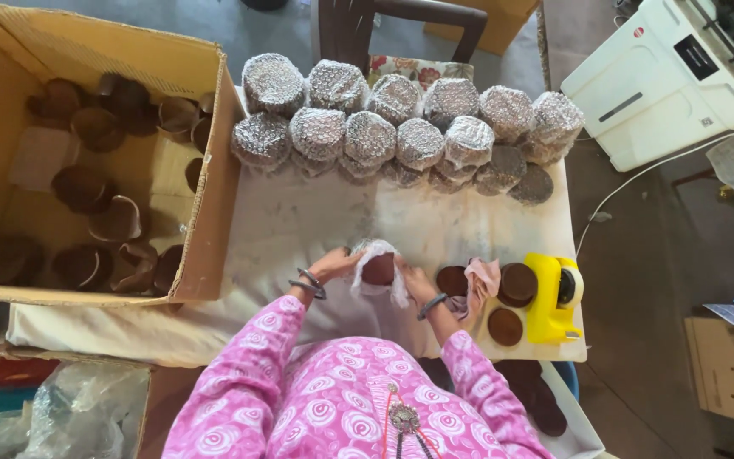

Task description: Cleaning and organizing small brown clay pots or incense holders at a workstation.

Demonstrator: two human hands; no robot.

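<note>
Both hands' fingers closed, wrapping brown disc

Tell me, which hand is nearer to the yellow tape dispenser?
Right. The right hand is a short way left of the yellow tape dispenser; the left hand is farther left, beyond the brown disc both hold.

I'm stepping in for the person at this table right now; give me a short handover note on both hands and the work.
Left hand and right hand both grip a brown disc half covered in clear wrap over the cloth-covered table.
Done: wrapped stacks fill the far edge.
Left: bare discs by the yellow tape dispenser, more in the cardboard box at left.
</note>
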